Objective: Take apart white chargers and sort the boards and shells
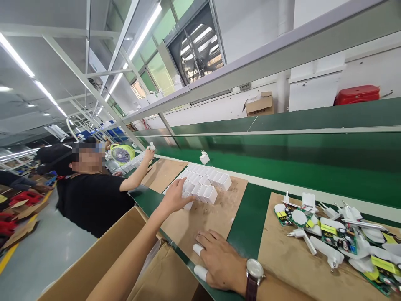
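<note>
My left hand point(176, 196) reaches out and rests on the near end of a block of white plastic charger shells point(205, 182), standing open side up on a brown cardboard sheet point(216, 213). Its fingers are spread over the shells. My right hand point(219, 261) lies flat on the same cardboard near the bench edge, with white finger cots on two fingers and a wristwatch point(254, 274) on the wrist. It holds nothing.
At right, a second cardboard sheet carries a heap of circuit boards and white plug parts point(338, 234). One white charger point(204, 157) rides the green conveyor belt point(282, 167). A co-worker in black point(94, 196) works at left, by a small green fan point(122, 154). Open cardboard boxes point(103, 259) stand below.
</note>
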### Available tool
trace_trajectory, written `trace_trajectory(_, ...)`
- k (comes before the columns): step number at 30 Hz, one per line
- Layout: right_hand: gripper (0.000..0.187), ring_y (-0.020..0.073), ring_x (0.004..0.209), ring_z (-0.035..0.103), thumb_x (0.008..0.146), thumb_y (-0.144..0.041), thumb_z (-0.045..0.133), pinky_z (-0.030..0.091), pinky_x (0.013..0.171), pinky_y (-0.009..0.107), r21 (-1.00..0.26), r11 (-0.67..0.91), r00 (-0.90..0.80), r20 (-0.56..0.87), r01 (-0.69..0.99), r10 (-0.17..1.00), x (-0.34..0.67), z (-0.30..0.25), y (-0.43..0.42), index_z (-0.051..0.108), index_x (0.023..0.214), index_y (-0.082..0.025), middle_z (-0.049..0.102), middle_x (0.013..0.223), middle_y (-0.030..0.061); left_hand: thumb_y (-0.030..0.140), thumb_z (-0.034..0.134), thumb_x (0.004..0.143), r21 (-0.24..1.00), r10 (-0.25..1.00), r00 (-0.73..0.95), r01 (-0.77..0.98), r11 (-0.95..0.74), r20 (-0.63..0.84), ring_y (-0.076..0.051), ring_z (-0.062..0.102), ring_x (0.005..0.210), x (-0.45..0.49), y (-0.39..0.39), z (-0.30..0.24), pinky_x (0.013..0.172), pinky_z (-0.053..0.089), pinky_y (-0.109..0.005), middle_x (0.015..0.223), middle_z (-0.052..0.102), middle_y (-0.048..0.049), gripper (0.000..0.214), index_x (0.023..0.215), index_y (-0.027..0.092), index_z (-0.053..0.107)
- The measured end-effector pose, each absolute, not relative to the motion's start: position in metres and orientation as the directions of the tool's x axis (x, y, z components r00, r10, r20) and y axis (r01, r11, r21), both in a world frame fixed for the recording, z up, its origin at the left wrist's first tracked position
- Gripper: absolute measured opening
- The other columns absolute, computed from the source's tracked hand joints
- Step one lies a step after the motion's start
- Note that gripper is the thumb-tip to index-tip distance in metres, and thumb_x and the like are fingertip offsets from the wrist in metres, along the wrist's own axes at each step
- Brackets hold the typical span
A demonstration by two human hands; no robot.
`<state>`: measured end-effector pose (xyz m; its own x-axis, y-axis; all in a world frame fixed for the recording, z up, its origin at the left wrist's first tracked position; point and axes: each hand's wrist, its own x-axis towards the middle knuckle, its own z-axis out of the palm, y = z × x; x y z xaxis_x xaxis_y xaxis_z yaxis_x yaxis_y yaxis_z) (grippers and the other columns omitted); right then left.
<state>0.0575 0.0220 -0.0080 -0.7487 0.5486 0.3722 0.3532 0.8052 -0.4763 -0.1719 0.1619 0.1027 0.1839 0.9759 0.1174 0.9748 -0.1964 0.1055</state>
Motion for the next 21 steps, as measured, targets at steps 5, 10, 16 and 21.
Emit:
trace_trajectory(5,0.050,0.0317,0.146,0.047,0.101,-0.041,0.053,0.032,0.128,0.046,-0.465,0.810,-0.748,0.378,0.356,0.546,0.060,-0.006,0.021,0.060,0.139,-0.009,0.055,0.155,0.0196,0.035,0.075,0.079,0.064,0.968,0.201,0.975,-0.212,0.153,-0.043,0.053,0.140,-0.180,0.144,0.090,0.114,0.045,-0.058,0.148,0.056,-0.0224,0.071,0.143,0.016,0.051)
trace_trajectory(10,0.051,0.0327,0.145,0.048,0.101,-0.041,0.054,0.032,0.128,0.046,-0.446,0.813,-0.762,0.351,0.375,0.545,0.059,-0.005,0.022,0.060,0.139,-0.009,0.056,0.153,0.0187,0.051,0.073,0.088,0.047,0.917,0.300,0.945,-0.322,0.265,-0.038,0.055,0.135,-0.139,0.137,0.074,0.114,0.045,-0.053,0.140,0.062,-0.0164,0.060,0.138,0.022,0.057)
trace_trajectory(16,0.050,0.0339,0.142,0.050,0.099,-0.041,0.057,0.033,0.128,0.046,-0.430,0.810,-0.768,0.327,0.398,0.551,0.057,-0.007,0.022,0.062,0.137,-0.009,0.057,0.152,0.0196,0.051,0.071,0.089,0.022,0.892,0.250,0.960,-0.278,0.378,-0.040,0.064,0.115,-0.093,0.140,0.047,0.097,0.050,-0.054,0.126,0.065,-0.0187,0.054,0.130,0.017,0.059)
trace_trajectory(21,0.052,0.0344,0.142,0.050,0.098,-0.042,0.059,0.033,0.128,0.046,-0.438,0.814,-0.759,0.353,0.382,0.547,0.054,-0.013,0.023,0.061,0.138,-0.009,0.056,0.154,0.0194,0.032,0.068,0.086,0.008,0.891,0.237,0.966,-0.260,0.387,-0.036,0.065,0.113,-0.101,0.134,0.046,0.094,0.051,-0.051,0.123,0.065,-0.0161,0.051,0.133,0.017,0.054)
